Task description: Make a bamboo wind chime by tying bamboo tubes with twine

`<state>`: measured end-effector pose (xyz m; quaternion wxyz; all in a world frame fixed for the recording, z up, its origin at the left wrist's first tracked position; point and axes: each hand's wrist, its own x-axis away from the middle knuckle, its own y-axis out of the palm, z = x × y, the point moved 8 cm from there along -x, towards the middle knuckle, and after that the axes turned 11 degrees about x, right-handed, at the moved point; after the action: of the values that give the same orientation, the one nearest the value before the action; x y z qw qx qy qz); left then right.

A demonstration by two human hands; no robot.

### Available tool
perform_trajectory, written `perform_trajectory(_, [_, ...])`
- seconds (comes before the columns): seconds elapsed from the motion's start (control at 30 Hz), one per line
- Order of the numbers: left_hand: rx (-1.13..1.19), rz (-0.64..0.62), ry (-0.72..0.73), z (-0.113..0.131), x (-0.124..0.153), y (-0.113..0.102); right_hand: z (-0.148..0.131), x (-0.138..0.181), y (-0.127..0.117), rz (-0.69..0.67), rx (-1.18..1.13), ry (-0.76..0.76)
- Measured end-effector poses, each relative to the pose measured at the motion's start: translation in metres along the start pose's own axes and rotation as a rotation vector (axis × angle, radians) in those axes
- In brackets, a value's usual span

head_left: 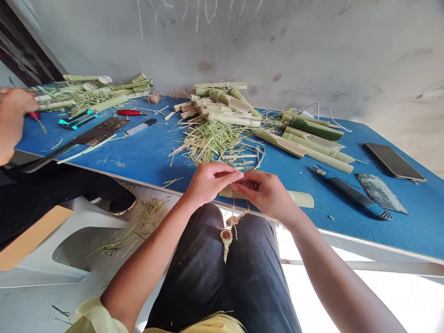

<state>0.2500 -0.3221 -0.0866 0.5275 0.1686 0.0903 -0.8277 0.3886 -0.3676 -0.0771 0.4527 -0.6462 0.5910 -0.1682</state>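
My left hand (211, 184) and my right hand (264, 190) meet at the table's front edge, fingertips pinched close together. Thin brown twine (235, 220) runs down from them to a knotted bunch between my knees. Below the knot is a short hollow bamboo piece (226, 237), its round open end facing up. Exactly how the twine lies between my fingers is hidden. Behind my hands a flat split bamboo piece (301, 199) rests along the table edge, partly covered by them.
Bamboo shavings (215, 138) and stacked bamboo pieces (231, 108) fill the table's middle. Rightward lie split bamboo (312, 138), a utility knife (350, 190), a metal blade (381, 192) and a phone (393, 161). A cleaver (100, 132) lies left, near another person's hand (15, 104).
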Motion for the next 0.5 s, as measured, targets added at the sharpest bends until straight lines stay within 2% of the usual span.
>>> perform_trajectory(0.23, [0.027,0.036,-0.008,-0.001,0.002,-0.004,0.000,0.002,-0.008,0.017,-0.148,0.049])
perform_trajectory(0.3, [-0.055,0.055,0.008,0.006,0.010,-0.007,0.003,0.005,-0.008,0.028,-0.198,0.085])
perform_trajectory(0.43, [-0.362,0.202,0.128,0.035,0.037,-0.013,0.007,0.009,-0.002,0.046,-0.288,0.118])
perform_trajectory(0.5, [-0.404,0.168,0.058,0.035,0.044,-0.006,0.007,0.009,0.001,0.035,-0.288,0.106])
